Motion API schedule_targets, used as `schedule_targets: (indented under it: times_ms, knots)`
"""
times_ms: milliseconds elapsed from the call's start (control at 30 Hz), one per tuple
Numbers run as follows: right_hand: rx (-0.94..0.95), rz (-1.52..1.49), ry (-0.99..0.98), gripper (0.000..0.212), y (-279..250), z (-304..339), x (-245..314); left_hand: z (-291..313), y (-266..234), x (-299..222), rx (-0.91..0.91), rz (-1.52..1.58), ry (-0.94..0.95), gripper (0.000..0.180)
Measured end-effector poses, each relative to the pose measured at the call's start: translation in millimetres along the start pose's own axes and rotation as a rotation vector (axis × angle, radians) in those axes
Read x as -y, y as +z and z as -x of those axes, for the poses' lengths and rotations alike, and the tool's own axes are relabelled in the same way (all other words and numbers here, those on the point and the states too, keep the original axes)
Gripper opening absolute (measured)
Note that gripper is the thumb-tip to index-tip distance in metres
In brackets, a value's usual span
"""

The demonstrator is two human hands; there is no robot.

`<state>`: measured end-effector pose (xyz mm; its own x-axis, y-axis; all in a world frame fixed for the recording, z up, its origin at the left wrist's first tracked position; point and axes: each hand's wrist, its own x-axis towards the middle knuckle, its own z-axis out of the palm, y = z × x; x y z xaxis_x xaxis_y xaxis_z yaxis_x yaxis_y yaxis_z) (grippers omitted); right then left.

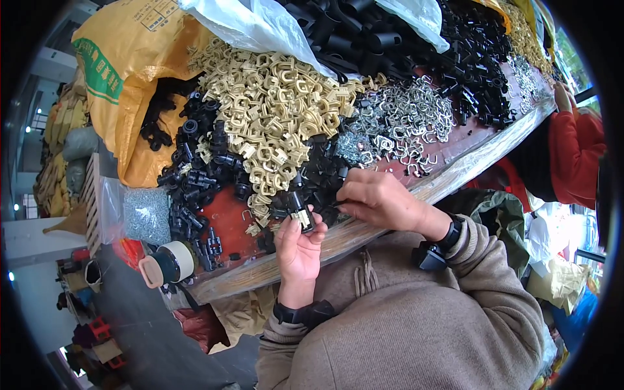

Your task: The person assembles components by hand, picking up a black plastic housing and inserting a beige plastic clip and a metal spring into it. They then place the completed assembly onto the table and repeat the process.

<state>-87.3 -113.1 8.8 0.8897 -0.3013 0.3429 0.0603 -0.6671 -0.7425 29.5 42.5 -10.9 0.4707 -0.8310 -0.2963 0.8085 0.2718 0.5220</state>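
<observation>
Gripping one black clip (301, 213): left hand (298, 250); right hand (374, 198) pinched closed over black parts pile (325, 179)

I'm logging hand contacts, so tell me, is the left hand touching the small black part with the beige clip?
Touching. The head view shows the left hand with its fingertips closed around the black part.
</observation>
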Motion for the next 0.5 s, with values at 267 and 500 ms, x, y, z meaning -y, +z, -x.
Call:
schedule_targets:
  times_ms: [267, 500]
  knots:
    - [0.111, 0.445, -0.010, 0.012, 17, -4, -9, -3, 0, 8, -0.023, -0.063, 0.084, 0.024]
    - [-0.093, -0.122, 0.084, 0.011, 15, -1, -12, -2, 7, 11, -0.083, -0.151, 0.118, 0.023]
